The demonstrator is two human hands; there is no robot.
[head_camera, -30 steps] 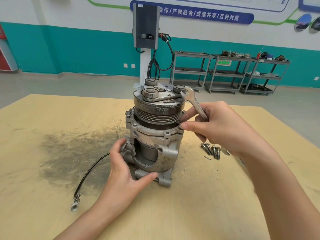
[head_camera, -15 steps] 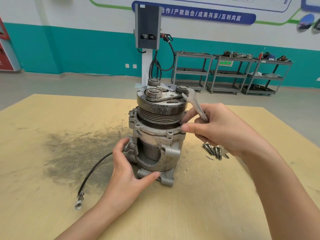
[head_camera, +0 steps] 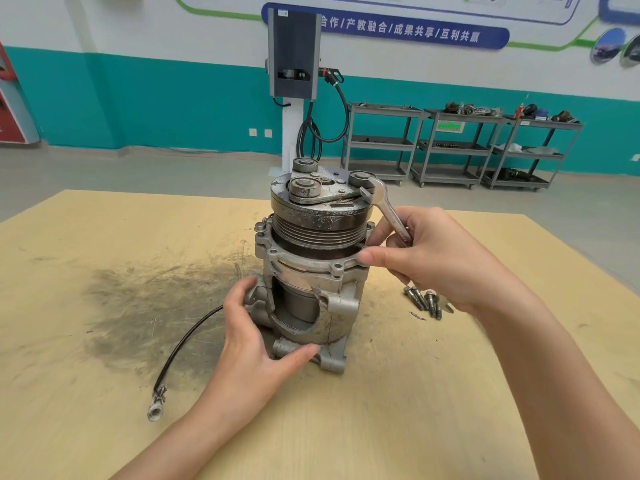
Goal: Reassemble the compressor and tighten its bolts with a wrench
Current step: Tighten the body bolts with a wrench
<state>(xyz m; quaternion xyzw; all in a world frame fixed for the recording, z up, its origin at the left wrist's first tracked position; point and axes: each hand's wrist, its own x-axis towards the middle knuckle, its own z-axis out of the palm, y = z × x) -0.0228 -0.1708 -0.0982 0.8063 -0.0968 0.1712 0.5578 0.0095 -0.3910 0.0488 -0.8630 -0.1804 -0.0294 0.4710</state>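
The grey metal compressor [head_camera: 311,271] stands upright in the middle of the wooden table [head_camera: 381,427], its ribbed pulley and clutch plate on top. My left hand [head_camera: 256,348] grips the lower housing, thumb across a front lug. My right hand [head_camera: 436,258] holds a silver open-end wrench [head_camera: 386,209] whose jaw pokes up beside the clutch plate, while the fingertips touch the right side of the housing flange. Several loose bolts [head_camera: 424,301] lie on the table right of the compressor, partly hidden behind my right wrist.
A black cable with a metal end fitting [head_camera: 173,362] runs from the compressor toward the front left over a dark grease stain [head_camera: 149,306]. Beyond the table stand a charging post [head_camera: 294,64] and metal shelf carts [head_camera: 457,147].
Both hands keep their hold on the compressor and wrench; only the view has shifted slightly.
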